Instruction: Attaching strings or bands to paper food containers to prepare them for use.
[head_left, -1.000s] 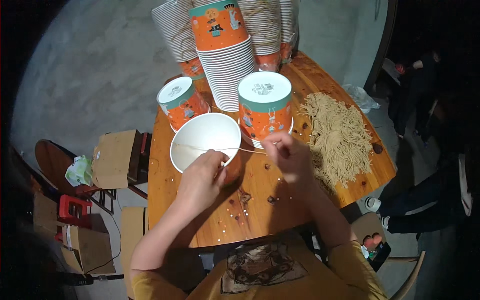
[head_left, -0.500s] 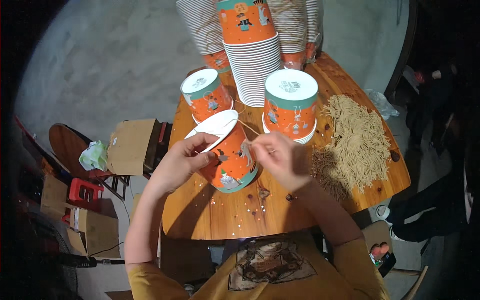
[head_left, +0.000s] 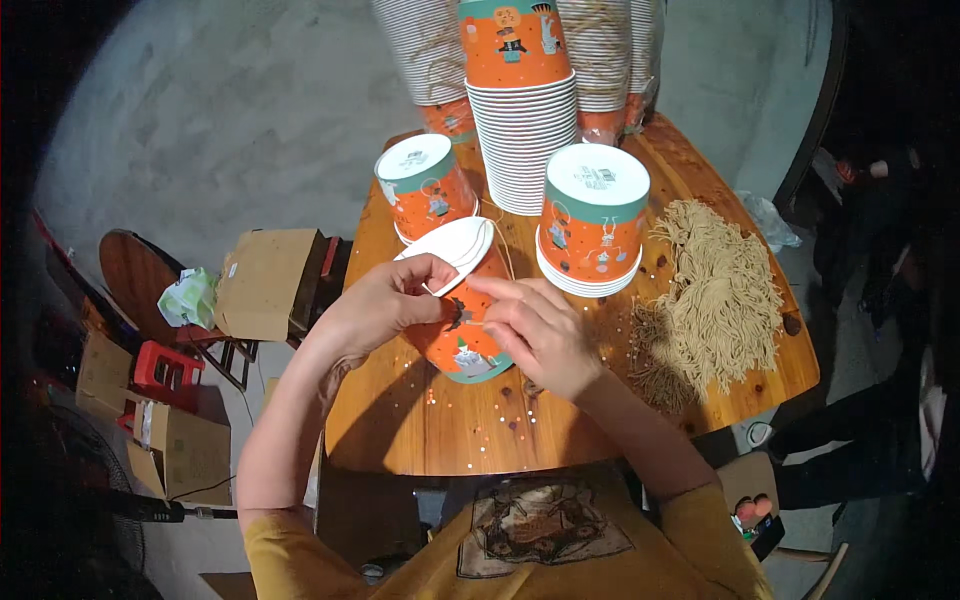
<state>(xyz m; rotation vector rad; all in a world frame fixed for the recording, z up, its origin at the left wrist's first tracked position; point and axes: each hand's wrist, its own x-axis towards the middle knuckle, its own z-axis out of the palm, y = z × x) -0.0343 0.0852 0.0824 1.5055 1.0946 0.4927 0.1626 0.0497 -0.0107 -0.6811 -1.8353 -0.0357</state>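
Tilted on the wooden table in front of me is an orange paper bucket [head_left: 455, 350] with a green band and a white mouth. At its rim, the thumb and fingers of my left hand [head_left: 385, 305] are closed. A thin beige cord [head_left: 503, 248] loops over the mouth and runs down its right side. My right hand [head_left: 548, 338] lies against the bucket's wall close to my left fingertips, its fingers pinched on the cord, a short bit of which shows between them. Exactly where the cord passes the rim is hidden by my fingers.
Upside-down orange buckets stand beyond, one at left [head_left: 425, 190] and one at right [head_left: 596, 225]. Behind them rises a tall bucket stack [head_left: 520, 140]. A heap of beige cords [head_left: 725, 300] covers the table's right side. Cardboard boxes [head_left: 268, 283] and a red stool [head_left: 165, 373] are left.
My right hand has moved left and slightly down, from pulling the cord out at the right to the bucket's wall beside my left fingers. The cord now hangs looser.
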